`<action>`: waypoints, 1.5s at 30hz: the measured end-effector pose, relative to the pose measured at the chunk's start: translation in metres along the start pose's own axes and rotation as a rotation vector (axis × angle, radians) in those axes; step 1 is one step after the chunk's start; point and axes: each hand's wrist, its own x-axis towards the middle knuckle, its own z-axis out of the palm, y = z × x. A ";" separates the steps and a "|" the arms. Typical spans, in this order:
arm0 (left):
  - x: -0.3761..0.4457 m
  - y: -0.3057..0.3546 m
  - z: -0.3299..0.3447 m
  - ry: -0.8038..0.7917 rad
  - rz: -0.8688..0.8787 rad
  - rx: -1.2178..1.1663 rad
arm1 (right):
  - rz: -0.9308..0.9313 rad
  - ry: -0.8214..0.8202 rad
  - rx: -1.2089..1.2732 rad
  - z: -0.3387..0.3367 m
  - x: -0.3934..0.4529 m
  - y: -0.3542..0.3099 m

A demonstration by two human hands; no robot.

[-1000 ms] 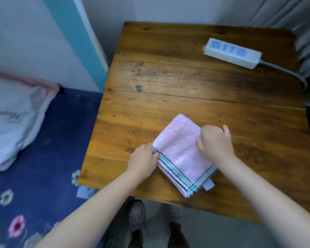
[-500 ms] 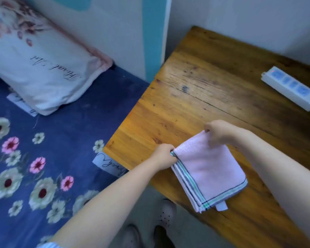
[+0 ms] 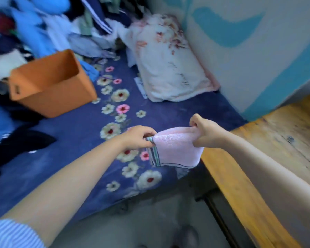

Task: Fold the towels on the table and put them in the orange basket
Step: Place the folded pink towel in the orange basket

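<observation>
now we hold the folded pink towel [image 3: 175,149] in the air over the bed [image 3: 75,140], just off the table's [image 3: 268,140] left edge. our left hand [image 3: 138,138] pinches its striped corner, our right hand [image 3: 204,133] grips the opposite one. folding looks done; what's left is carrying it to the orange basket [image 3: 50,86], well apart on the bed.

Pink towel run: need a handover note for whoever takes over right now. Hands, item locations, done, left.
Left hand: pinches the striped corner of the pink towel.
Right hand: grips the opposite top corner.
Towel: folded, hanging between both hands, off the wooden table, over the floral bedspread.
Orange basket: on the bed, far left; its inside is not visible.
Done: fold, lift-off.
Left: carry the towel to the basket, drop it in.
</observation>
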 end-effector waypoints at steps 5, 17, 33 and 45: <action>-0.103 -0.073 -0.067 0.300 -0.098 -0.059 | -0.247 -0.082 -0.191 0.022 0.033 -0.134; -0.172 -0.188 -0.196 0.700 -0.353 -0.051 | -0.521 -0.121 -0.322 0.042 0.144 -0.336; -0.042 -0.326 -0.405 0.907 -0.388 -0.375 | -0.538 0.017 -0.110 0.014 0.432 -0.443; 0.047 -0.487 -0.485 1.177 -0.478 -0.514 | -0.422 0.135 0.105 0.096 0.588 -0.525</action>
